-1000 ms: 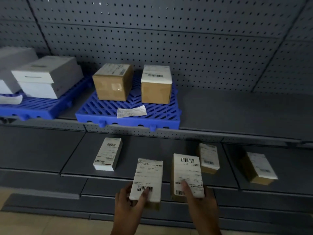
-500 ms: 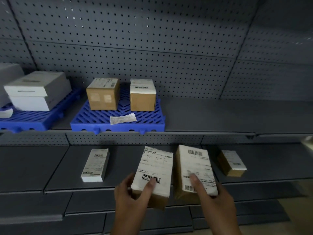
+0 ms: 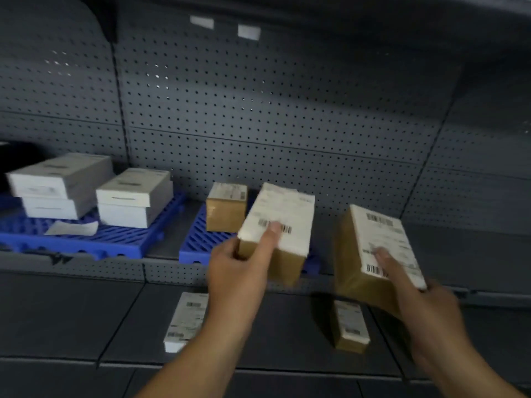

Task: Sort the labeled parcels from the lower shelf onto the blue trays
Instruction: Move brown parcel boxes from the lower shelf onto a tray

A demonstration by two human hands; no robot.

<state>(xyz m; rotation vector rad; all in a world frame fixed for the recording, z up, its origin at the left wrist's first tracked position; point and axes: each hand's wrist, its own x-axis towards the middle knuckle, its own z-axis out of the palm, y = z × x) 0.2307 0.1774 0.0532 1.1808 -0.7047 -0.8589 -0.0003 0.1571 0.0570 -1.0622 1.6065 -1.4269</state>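
Parcels are being carried, the left hand (image 3: 238,271) wrapping one brown parcel (image 3: 277,234) before the blue tray (image 3: 198,239) and the right hand (image 3: 425,308) clasping another parcel (image 3: 370,251); each should be lowered flat, label upward.

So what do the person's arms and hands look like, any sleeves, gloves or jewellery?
Both forearms are bare right to the bottom edge of the picture, so no sleeves show. The left hand and right hand wear no gloves. No watch, band or ring is visible, though motion blur could hide small details.
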